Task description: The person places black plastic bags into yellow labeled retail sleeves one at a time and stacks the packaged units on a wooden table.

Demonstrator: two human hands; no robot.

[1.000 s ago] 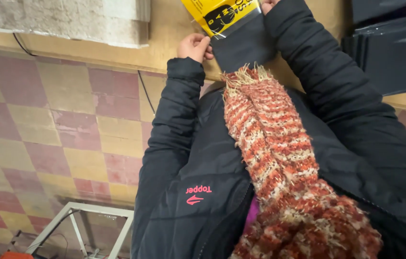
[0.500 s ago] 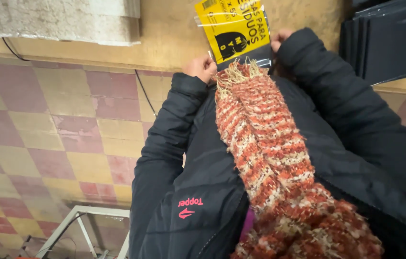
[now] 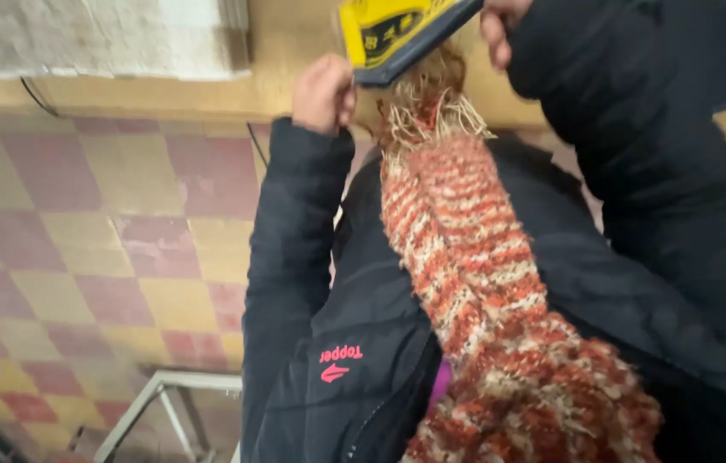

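A flat yellow and black package (image 3: 397, 33) with a dark back is at the top of the head view. My left hand (image 3: 324, 93) is curled just left of and below its lower edge; whether it touches the package I cannot tell. My right hand (image 3: 500, 24) grips the package's right end near the top edge. Both arms are in dark padded jacket sleeves. A knitted red, orange and cream scarf (image 3: 483, 291) with a fringed end hangs down my front, its fringe just under the package.
A checkered floor (image 3: 80, 249) of yellow and dull red tiles lies to the left. A tan ledge (image 3: 166, 94) runs along the top, with a pale rough slab (image 3: 97, 34) above it. A grey metal frame (image 3: 166, 403) stands at the bottom left.
The view has closed in. The package has tilted and now shows its dark back, and my left hand has dropped a little away from its edge.
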